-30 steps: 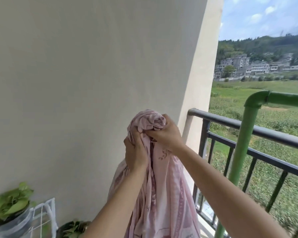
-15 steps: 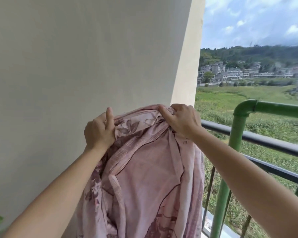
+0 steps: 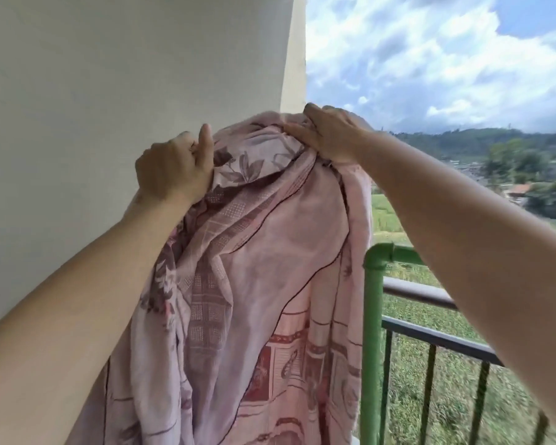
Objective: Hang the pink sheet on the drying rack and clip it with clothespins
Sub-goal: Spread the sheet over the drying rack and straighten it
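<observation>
**Step in hand.** The pink sheet [image 3: 270, 268] is held up in the air and is being opened out along its upper edge. It is not yet on the drying rack [image 3: 373, 284].

**Hands.** The left hand [image 3: 174, 168], at 10 o'clock of the view, is closed round a gathered fold of the sheet, with the thumb raised. The right hand [image 3: 329, 136], at 12 o'clock, is clamped over a second bunch of the top edge. The two hands are held apart, and a short span of flowered fabric is stretched between them.

**Position of the sheet.** The bulk hangs down from both grips to 6 o'clock, much creased and doubled on itself. Its right-hand fold is seen just beside the rack's green upright at 4 o'clock; whether it touches cannot be told.

**Surroundings.** A pale wall [image 3: 109, 75] is seen from 9 to 11 o'clock, and a dark railing [image 3: 430, 297] behind the rack at 4 o'clock. No clothespins are seen.

**Judgement.** The task is considered to be at an early stage. For the next move, the edge is likely to need spreading wider, and the sheet must then be carried towards 3 o'clock and laid over the green top bar. The pegs must be found before any clipping is attempted.
</observation>
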